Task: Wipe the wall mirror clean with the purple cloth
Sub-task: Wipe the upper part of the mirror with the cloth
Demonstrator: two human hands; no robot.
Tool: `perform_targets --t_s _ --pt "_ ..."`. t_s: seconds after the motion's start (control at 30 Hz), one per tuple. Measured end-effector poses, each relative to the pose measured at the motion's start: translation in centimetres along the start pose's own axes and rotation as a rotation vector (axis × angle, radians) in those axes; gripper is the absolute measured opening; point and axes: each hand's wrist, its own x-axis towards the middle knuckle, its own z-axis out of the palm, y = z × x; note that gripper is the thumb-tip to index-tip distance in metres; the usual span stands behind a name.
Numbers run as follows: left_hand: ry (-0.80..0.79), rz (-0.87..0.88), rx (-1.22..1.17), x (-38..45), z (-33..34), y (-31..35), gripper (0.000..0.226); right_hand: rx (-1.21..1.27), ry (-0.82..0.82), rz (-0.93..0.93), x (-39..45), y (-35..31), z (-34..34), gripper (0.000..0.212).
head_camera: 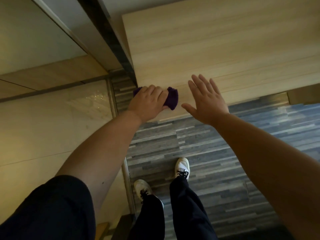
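My left hand is closed around the bunched purple cloth, which sticks out on both sides of the fist. It presses the cloth against the lower left corner of a light wooden panel. My right hand is held flat with its fingers spread, just right of the cloth and close to the same panel, holding nothing. To the left, a glossy pale surface with a thin metal edge strip shows faint reflections; I cannot tell whether this is the wall mirror.
Grey-blue striped flooring lies below. My two feet in white shoes and dark trousers stand on it near the metal strip. A dark vertical trim runs between the wooden panel and the left wall.
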Motion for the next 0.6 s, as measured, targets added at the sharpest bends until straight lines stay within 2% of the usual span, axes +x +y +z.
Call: perform_targets --t_s 0.2,0.43,0.6 --pt "0.051 -0.11 -0.001 -2.5 -9.6 -3.2 0.049 -0.026 0.097 -0.06 -0.6 -5.1 -8.5 0.085" --pt "0.253 -0.271 0.183 -8.1 -27.3 -10.9 0.053 -0.061 0.291 -0.167 -2.6 -13.5 -22.9 0.082" --pt "0.416 -0.371 0.355 -13.1 -40.8 -17.2 0.047 -0.113 0.462 -0.232 -4.3 -20.2 -34.2 0.081"
